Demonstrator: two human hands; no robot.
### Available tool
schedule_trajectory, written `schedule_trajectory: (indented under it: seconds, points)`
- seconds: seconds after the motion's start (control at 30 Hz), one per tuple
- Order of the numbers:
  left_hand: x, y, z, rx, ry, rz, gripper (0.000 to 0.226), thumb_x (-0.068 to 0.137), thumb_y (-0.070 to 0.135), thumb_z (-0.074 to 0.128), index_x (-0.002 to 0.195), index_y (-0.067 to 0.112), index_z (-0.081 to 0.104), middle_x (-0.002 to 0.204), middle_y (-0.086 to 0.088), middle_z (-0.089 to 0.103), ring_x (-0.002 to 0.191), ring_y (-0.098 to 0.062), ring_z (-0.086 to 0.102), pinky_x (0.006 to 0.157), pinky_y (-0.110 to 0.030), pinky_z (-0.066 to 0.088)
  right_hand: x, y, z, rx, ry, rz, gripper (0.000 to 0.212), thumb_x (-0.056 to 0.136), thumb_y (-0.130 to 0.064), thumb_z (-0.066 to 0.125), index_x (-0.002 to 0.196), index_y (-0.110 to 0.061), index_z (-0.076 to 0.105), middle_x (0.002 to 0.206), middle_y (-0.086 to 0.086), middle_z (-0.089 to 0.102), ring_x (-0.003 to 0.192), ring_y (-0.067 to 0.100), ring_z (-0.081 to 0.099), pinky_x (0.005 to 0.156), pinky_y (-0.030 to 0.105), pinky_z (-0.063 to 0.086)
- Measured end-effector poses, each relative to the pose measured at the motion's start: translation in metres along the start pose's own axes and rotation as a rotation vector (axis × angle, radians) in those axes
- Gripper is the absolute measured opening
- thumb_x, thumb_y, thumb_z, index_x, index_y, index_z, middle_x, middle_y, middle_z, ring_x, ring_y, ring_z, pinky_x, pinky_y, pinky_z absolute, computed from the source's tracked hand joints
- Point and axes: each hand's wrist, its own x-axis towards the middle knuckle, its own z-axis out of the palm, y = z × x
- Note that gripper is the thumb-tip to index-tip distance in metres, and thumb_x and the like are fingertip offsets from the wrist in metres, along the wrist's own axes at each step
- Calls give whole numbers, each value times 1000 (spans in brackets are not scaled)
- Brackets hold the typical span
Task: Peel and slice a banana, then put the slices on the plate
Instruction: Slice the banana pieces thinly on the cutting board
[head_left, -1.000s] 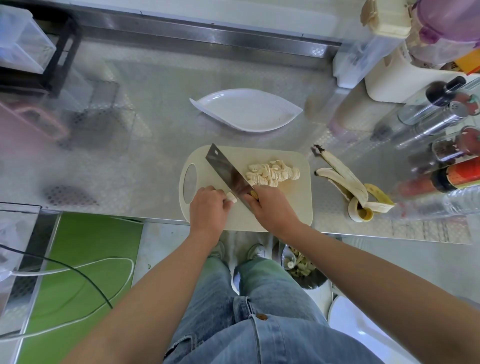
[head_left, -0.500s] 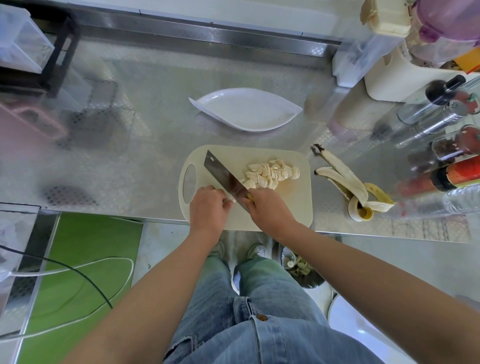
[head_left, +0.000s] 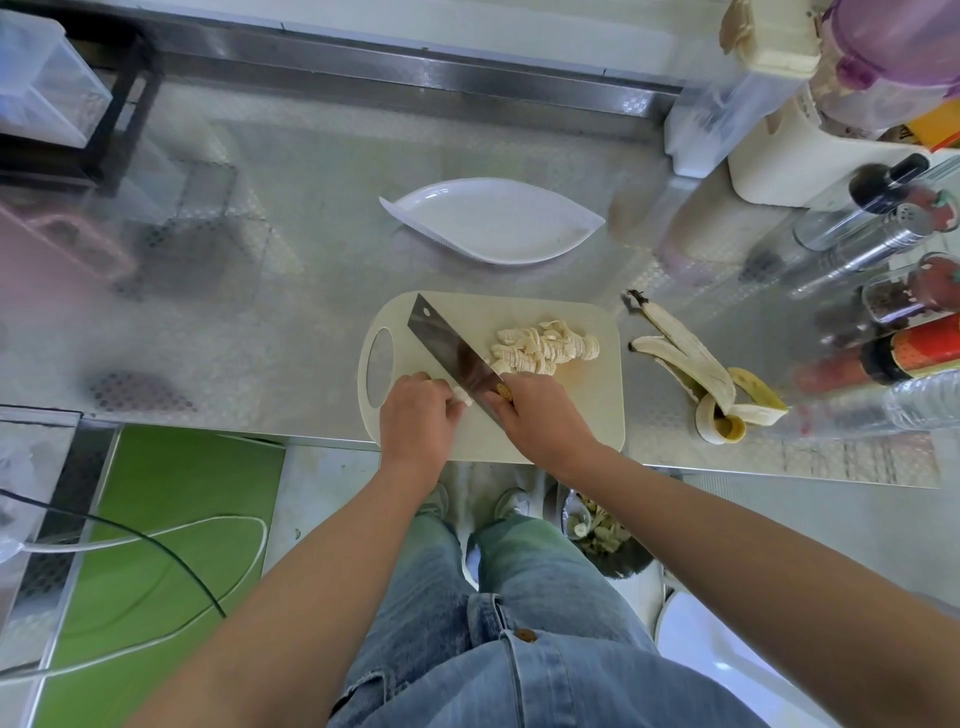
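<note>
A pale cutting board (head_left: 582, 415) lies at the counter's near edge. On it sits a heap of banana slices (head_left: 545, 349). My right hand (head_left: 545, 415) grips the handle of a wide cleaver (head_left: 447, 345), whose blade slants up to the left beside the slices. My left hand (head_left: 418, 418) holds down the short uncut banana end (head_left: 462, 397), fingers curled over it just left of the blade. A white leaf-shaped plate (head_left: 493, 221) lies bare behind the board.
The banana peel (head_left: 711, 374) lies right of the board. Bottles and shakers (head_left: 883, 291) crowd the right edge, with containers (head_left: 769, 78) at the back right. A black rack (head_left: 78, 104) stands at the back left. A bin (head_left: 597, 530) sits below the counter.
The cleaver has shifted slightly left along the banana, and the heap of slices has grown a little. My left hand has stayed on the remaining stub.
</note>
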Motion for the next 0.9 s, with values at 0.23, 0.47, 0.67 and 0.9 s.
schedule_trajectory:
  seconds: [0.23,0.47,0.67,0.9]
  points:
    - [0,0,0,-3,2,-6,19,87,29,67,89,12,75,83,-5,64,80,-20,52,67,-31,46,1,-1,-1,-22,-21,4,30,97,-30,45,73,-12,44,72,7,49,65,27,47,59,33,32]
    - [1,1,1,-10,1,-25,19,87,28,67,88,11,75,82,-7,64,81,-22,52,65,-29,40,0,0,9,-59,-48,29,26,98,-28,44,76,-14,42,74,5,44,69,25,42,61,33,32]
    - [0,-1,0,-31,-12,-21,21,86,29,67,86,9,74,81,-7,61,82,-24,53,67,-34,44,-4,2,7,40,12,53,30,96,-24,48,70,-12,40,66,1,41,66,24,41,60,33,29]
    - [-4,-4,-1,-36,12,-6,23,84,32,70,87,9,69,85,-5,62,82,-22,53,65,-31,42,-1,1,-2,29,17,6,31,96,-28,47,71,-12,43,69,5,49,64,28,48,59,38,39]
